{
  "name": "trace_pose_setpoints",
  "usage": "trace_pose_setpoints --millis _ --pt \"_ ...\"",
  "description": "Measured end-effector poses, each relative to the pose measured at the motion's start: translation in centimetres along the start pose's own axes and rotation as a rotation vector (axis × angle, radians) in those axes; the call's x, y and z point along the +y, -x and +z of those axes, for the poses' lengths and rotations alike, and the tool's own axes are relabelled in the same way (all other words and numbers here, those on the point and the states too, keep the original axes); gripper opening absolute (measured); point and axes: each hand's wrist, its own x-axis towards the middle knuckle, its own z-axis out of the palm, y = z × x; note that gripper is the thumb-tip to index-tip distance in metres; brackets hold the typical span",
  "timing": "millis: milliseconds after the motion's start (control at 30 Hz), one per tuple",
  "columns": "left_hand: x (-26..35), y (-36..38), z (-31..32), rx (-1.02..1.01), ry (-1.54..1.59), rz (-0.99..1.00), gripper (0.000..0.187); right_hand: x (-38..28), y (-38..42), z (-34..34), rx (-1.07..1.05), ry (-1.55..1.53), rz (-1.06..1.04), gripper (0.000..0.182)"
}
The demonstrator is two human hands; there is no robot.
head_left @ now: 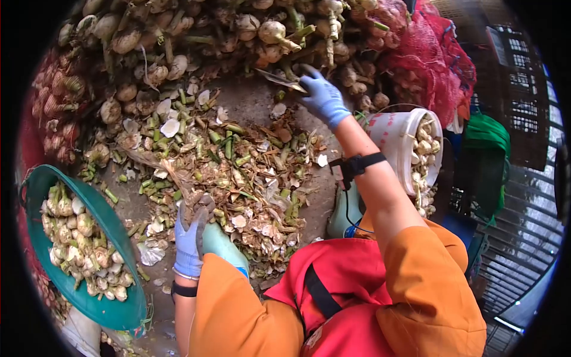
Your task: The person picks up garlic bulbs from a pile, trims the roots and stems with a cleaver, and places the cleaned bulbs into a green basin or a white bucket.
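My right hand (326, 101), in a blue glove, grips a pair of metal shears (282, 80). Their blades point left, close to the lower edge of the heap of garlic bulbs (270, 33) with stems. Low and left of centre is my left hand (191, 238), in a blue glove with dark fingertips. Its fingers are closed around a dry, brownish garlic stalk (177, 178) that sticks up and left; any bulb on it is hidden by the fingers. Under and beside this hand spreads a pile of cut green stems and papery peel (238, 178).
A green tub (110, 226) of trimmed bulbs stands at the left. Right of my right arm, a white bucket (389, 134) also holds trimmed bulbs. Red mesh sacks (431, 59) lie at the upper right, near a green cloth (488, 140). A pale boot (226, 247) is beside my left hand.
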Motion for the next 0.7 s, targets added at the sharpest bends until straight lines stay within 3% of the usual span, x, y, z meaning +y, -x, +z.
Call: trace_pose_setpoints --millis 67,133,200,333,367,433,467,533,567,600,667,700 --pt "-0.5 -0.3 -0.3 -0.006 0.011 0.003 0.041 -1.1 -0.5 2.6 -0.09 0.067 0.034 0.039" --pt "-0.5 -0.8 -0.1 -0.072 0.005 -0.06 0.044 -3.5 -0.7 2.7 -0.091 0.053 0.08 0.034" --pt "-0.8 -1.3 0.1 -0.077 -0.08 -0.045 0.046 -6.1 0.3 2.9 -0.076 -0.142 0.03 0.025" --pt "-1.6 -3.0 -0.6 -0.114 0.013 0.019 0.045 -14.4 5.6 2.1 -0.064 -0.484 -0.47 0.022" --pt "-0.6 -3.3 -0.7 -0.279 -0.394 0.268 0.044 -16.6 7.1 1.5 -0.173 -0.592 -0.481 0.024" --pt "-1.0 -3.0 -2.0 -0.256 -0.496 0.266 0.039 -19.9 10.4 1.9 -0.421 -0.783 -0.499 0.025" --pt "-0.6 -2.7 -1.9 -0.193 -0.372 0.242 0.038 -21.1 11.9 2.4 -0.562 -0.864 -0.512 0.024" --pt "1.1 -2.1 -0.5 -0.073 -0.199 0.262 0.041 -22.0 12.7 2.6 -0.592 -1.053 -0.498 0.024" --pt "2.3 -1.9 0.7 -0.018 -0.154 0.298 0.043 -21.6 11.9 1.7 -0.597 -0.98 -0.298 0.024" --pt "2.5 -1.7 0.8 0.158 0.013 0.181 0.046 -21.1 11.1 1.0 -0.601 -0.897 -0.099 0.025" --pt "2.9 -1.1 0.7 0.109 -0.133 0.219 0.048 -20.3 9.5 0.5 -0.314 -0.602 -0.163 0.026" --pt "2.8 -0.5 0.7 0.095 -0.275 0.229 0.052 -20.6 9.2 0.1 -0.313 -0.454 -0.255 0.029"
